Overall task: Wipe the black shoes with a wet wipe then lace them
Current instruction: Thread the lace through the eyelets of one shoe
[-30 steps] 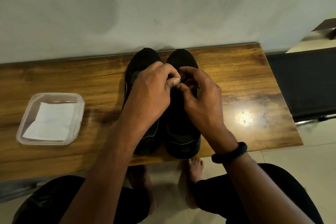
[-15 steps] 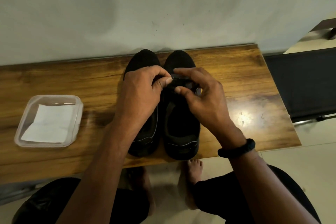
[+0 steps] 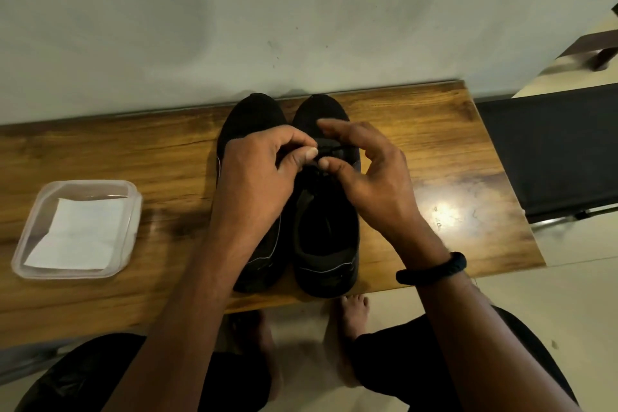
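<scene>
Under both hands, two black shoes stand side by side on a wooden bench [image 3: 418, 150], toes toward the wall [image 3: 301, 10]. Left hand [image 3: 264, 174] lies over the left shoe [image 3: 249, 117], thumb and forefinger pinched together on a black lace [image 3: 329, 147] at the throat of the right shoe [image 3: 326, 237]. Right hand [image 3: 371, 174] meets it from the other side: thumb tip pressed at the same lace, remaining fingers curved and spread above; whether it grips the lace cannot be told. A black band [image 3: 431, 269] circles the right wrist. Well left of the left hand, a clear tray [image 3: 133, 207] holds a white wipe [image 3: 80, 234].
</scene>
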